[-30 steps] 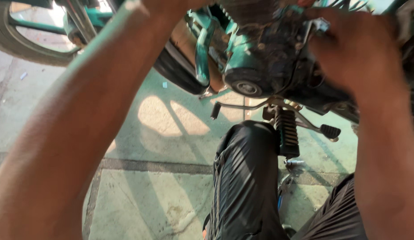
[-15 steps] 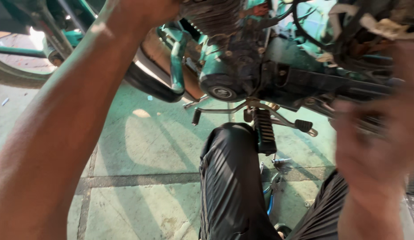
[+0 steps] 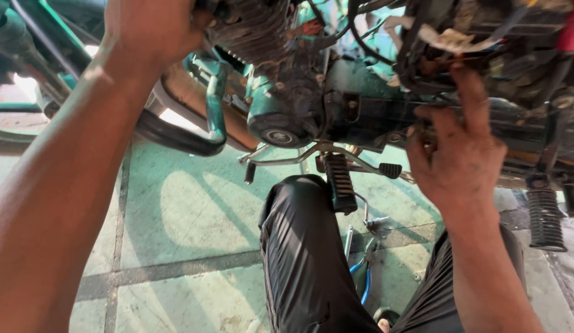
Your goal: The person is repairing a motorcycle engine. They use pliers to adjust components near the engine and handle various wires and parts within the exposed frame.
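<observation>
At the frame's upper left, the left hand (image 3: 152, 31) clamps its fingers on the motorcycle engine's finned cylinder (image 3: 253, 28), apparently steadying it, while the right hand (image 3: 463, 157), fingers apart, probes the wiring bundle (image 3: 435, 37) at upper right.

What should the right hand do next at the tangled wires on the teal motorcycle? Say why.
Probably curl the raised fingers of the right hand around the tangled black wire bundle: they are spread at its lower edge and grip nothing yet, while the left hand is up at the finned grey engine cylinder.
</observation>
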Tool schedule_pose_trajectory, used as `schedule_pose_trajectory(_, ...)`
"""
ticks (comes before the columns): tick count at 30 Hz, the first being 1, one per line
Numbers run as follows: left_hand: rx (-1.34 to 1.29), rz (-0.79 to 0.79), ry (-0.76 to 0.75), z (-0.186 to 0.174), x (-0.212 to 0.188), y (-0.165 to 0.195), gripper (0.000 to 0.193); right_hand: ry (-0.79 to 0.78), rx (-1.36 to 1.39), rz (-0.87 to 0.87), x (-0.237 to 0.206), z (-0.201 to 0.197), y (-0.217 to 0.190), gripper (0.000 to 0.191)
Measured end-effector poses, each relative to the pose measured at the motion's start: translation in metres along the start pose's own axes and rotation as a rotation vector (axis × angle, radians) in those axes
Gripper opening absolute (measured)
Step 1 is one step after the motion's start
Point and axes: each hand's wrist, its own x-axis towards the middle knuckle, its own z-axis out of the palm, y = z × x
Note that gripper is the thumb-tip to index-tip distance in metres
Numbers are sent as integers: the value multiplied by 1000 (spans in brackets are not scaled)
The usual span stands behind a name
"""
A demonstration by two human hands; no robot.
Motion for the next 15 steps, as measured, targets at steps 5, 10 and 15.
schedule_pose_trajectory(5,48,92,73,-1,-1,-3,35,-7,73,16,0,-12,-2,9)
schedule_pose_trajectory(10,134,143,132,-7,3,-3,24,-11,148,95,1,-33,-18,9)
schedule_pose_trajectory(15,248,26,-5,-15,5,2,29,-88,246,171,-5,-81,-60,16)
